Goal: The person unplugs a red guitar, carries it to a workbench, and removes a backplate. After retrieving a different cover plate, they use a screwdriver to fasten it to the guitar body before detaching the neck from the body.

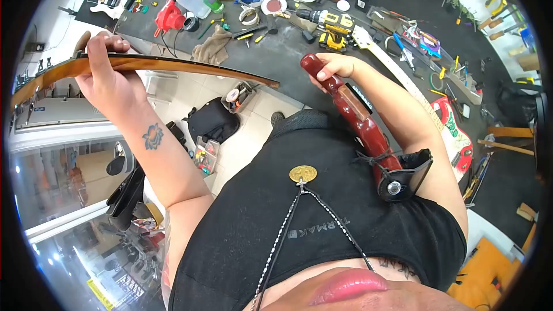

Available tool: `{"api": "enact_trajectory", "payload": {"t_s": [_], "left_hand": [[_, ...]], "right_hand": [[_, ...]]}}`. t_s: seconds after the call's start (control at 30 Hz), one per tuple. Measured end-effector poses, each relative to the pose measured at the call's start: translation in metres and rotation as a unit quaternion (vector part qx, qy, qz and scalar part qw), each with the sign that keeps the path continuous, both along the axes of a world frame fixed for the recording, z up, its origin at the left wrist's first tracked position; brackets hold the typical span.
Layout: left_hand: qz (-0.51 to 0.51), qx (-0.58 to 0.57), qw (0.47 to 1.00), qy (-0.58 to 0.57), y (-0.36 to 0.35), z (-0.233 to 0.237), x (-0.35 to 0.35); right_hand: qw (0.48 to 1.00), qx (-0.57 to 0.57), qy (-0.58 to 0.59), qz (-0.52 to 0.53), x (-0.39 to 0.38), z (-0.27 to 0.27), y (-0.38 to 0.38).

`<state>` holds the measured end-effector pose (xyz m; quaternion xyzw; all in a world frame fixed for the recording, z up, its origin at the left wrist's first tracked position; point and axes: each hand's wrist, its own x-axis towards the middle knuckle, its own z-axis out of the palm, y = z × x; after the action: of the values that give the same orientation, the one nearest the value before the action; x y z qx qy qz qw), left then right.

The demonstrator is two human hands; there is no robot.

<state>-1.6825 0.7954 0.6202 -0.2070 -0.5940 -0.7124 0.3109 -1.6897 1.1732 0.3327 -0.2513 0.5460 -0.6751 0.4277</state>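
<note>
Guitar neck lies in the closed left hand; the right hand clasps the red body. It is likely being checked, so a steady hold is needed.

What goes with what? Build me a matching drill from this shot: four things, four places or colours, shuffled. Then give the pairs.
1 left hand
2 right hand
3 cordless drill
4 rag

A yellow and black, on the workbench
B closed round the guitar neck
C beige, crumpled near the bench edge
D closed on the red guitar body

Pairs: 1-B, 2-D, 3-A, 4-C
</note>
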Motion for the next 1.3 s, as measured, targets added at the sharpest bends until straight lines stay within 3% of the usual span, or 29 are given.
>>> {"api": "enact_trajectory", "payload": {"t_s": [0.27, 0.33, 0.37, 0.43, 0.5, 0.57, 0.63, 0.7, 0.77, 0.87, 0.97, 1.07, 1.1, 1.17, 1.3], "left_hand": [[-0.138, -0.074, 0.987, -0.022, -0.033, -0.032, 0.018], [-0.169, -0.081, 0.981, -0.042, -0.044, -0.033, 0.019], [-0.185, -0.084, 0.978, -0.05, -0.049, -0.035, 0.02], [-0.226, -0.076, 0.969, -0.067, -0.054, -0.044, 0.018], [-0.314, -0.078, 0.946, -0.033, -0.048, -0.056, 0.009], [-0.326, -0.094, 0.94, -0.03, -0.04, -0.058, 0.006], [-0.349, -0.141, 0.926, -0.01, -0.029, -0.056, 0.004], [-0.363, -0.15, 0.92, -0.006, -0.028, -0.053, -0.001], [-0.353, -0.165, 0.921, -0.018, -0.029, -0.05, -0.003], [-0.283, -0.114, 0.951, -0.049, -0.024, -0.057, -0.006], [-0.228, -0.084, 0.968, -0.064, -0.018, -0.06, -0.013], [-0.232, -0.042, 0.971, -0.045, -0.002, -0.063, -0.016], [-0.237, -0.042, 0.97, -0.043, 0.006, -0.064, -0.016], [-0.258, -0.158, 0.95, -0.082, 0.018, -0.069, -0.019], [-0.413, -0.156, 0.88, -0.176, 0.02, -0.119, -0.039]], "right_hand": [[0.997, 0.012, -0.016, 0.073, -0.007, -0.01, -0.001], [0.991, 0.126, 0.041, 0.004, 0.006, 0.012, -0.002], [0.991, 0.129, 0.038, -0.002, 0.015, 0.024, 0.002], [0.947, 0.249, 0.193, -0.056, 0.034, 0.047, 0.011], [0.952, 0.26, 0.155, -0.051, 0.051, 0.053, 0.023], [0.929, 0.172, 0.2, -0.26, 0.075, 0.05, 0.036], [0.923, 0.088, 0.131, -0.352, 0.106, 0.093, 0.061], [0.927, 0.03, 0.138, -0.348, 0.15, 0.141, 0.101], [0.915, -0.021, 0.28, -0.29, 0.189, 0.168, 0.127], [0.889, -0.036, 0.331, -0.315, 0.231, 0.218, 0.108], [0.766, 0.263, 0.382, -0.445, 0.233, 0.254, 0.057], [0.689, 0.309, 0.408, -0.514, 0.228, 0.226, 0.043], [0.686, 0.32, 0.406, -0.512, 0.229, 0.229, 0.046], [0.67, 0.328, 0.392, -0.538, 0.229, 0.231, 0.048], [0.548, 0.432, 0.393, -0.598, 0.232, 0.242, 0.03]]}}
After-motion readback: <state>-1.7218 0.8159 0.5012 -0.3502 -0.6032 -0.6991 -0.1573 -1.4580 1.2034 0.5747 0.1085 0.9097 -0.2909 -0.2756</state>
